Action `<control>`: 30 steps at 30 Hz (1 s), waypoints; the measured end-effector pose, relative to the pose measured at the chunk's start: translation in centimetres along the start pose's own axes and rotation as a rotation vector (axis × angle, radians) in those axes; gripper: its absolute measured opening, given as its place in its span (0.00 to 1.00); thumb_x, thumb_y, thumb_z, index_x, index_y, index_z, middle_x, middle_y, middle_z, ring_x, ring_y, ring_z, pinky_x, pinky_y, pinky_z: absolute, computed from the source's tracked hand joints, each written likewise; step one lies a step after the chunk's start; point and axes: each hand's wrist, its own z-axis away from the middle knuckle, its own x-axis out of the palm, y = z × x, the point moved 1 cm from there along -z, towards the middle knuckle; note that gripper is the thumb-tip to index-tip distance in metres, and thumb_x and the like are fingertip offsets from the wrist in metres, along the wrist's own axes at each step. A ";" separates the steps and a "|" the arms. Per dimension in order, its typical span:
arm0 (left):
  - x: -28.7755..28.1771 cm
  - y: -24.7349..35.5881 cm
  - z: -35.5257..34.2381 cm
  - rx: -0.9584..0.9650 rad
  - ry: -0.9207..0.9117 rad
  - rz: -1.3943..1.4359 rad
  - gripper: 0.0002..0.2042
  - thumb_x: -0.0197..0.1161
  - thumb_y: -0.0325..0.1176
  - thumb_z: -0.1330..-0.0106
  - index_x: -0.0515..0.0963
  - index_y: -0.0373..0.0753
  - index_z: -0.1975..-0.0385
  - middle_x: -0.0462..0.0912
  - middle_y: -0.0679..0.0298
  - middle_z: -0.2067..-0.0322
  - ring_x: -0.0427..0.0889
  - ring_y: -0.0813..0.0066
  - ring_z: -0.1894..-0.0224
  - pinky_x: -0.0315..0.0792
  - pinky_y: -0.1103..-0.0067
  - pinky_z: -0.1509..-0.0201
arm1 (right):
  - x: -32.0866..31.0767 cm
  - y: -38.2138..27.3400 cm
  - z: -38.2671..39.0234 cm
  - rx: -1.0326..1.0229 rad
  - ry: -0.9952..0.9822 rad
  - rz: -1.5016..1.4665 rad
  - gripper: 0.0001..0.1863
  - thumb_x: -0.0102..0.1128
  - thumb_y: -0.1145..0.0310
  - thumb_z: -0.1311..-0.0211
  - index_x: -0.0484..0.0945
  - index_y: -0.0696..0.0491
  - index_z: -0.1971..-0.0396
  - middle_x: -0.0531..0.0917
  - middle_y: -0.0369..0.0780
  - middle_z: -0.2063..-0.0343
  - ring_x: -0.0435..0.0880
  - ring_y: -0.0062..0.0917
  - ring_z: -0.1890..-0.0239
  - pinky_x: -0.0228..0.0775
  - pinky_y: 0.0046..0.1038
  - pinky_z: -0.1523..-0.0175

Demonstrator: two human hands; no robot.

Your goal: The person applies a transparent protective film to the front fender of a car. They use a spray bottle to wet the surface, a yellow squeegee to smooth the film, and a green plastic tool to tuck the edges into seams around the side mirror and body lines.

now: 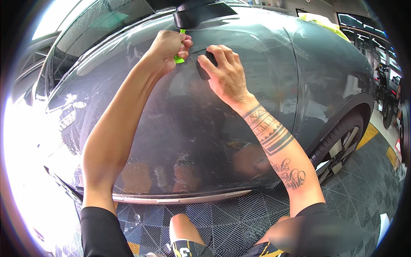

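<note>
Below the side mirror [203, 16], my left hand [168, 48] is closed round a slim bright green tool [179, 60], whose ends show above and below the fingers. My right hand [229, 73] grips a black squeegee block [203, 72] just to the right, with the thumb on its near side and the fingers over its top. Both hands are at the upper part of a dark grey car door [192, 128]. Its surface looks glossy and wet, with droplets and streaks toward the left. Whether the green tool touches the door, I cannot tell.
To the right are the front fender [329, 64] and the wheel [340, 145]. A yellow-green cloth [323, 23] lies on the hood at the far right. Dark ribbed floor tiles [227, 218] are below. A motorcycle [385, 94] stands in the background at right.
</note>
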 end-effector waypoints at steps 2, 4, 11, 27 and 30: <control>0.2 -0.4 0.0 0.012 0.017 0.032 0.07 0.48 0.28 0.26 0.69 0.30 0.62 0.71 0.67 0.75 0.58 0.89 0.82 0.56 0.88 0.81 | 0.1 -0.1 -0.1 -0.015 -0.023 0.008 0.13 0.56 0.71 0.45 0.73 0.47 0.58 0.73 0.41 0.54 0.73 0.36 0.47 0.66 0.36 0.47; 0.4 -0.4 -0.2 0.015 0.023 0.054 0.07 0.47 0.29 0.26 0.69 0.30 0.61 0.71 0.68 0.75 0.57 0.89 0.82 0.57 0.89 0.80 | -0.1 0.2 -0.2 -0.009 -0.025 0.009 0.14 0.57 0.71 0.45 0.73 0.47 0.57 0.73 0.41 0.53 0.73 0.36 0.47 0.65 0.36 0.47; -0.4 -0.5 1.2 0.010 -0.063 -0.035 0.09 0.48 0.30 0.27 0.71 0.30 0.60 0.71 0.69 0.76 0.59 0.90 0.81 0.56 0.89 0.82 | -0.8 0.6 0.1 -0.022 -0.027 0.034 0.15 0.57 0.71 0.45 0.72 0.46 0.56 0.72 0.41 0.53 0.73 0.35 0.47 0.64 0.36 0.45; -1.9 3.7 -0.7 -0.271 -0.188 0.072 0.04 0.45 0.23 0.28 0.67 0.31 0.61 0.70 0.70 0.78 0.57 0.94 0.85 0.55 0.94 0.88 | -0.2 -0.1 -2.9 -0.005 0.021 -0.048 0.10 0.58 0.75 0.50 0.77 0.55 0.65 0.74 0.42 0.61 0.75 0.34 0.56 0.73 0.32 0.53; -2.2 3.7 -1.7 -0.324 -0.260 0.079 0.04 0.46 0.23 0.29 0.68 0.31 0.62 0.69 0.70 0.79 0.57 0.94 0.85 0.55 0.94 0.88 | 0.7 0.0 -4.8 -0.018 0.051 0.014 0.07 0.59 0.74 0.51 0.79 0.56 0.70 0.74 0.42 0.64 0.76 0.33 0.59 0.74 0.30 0.56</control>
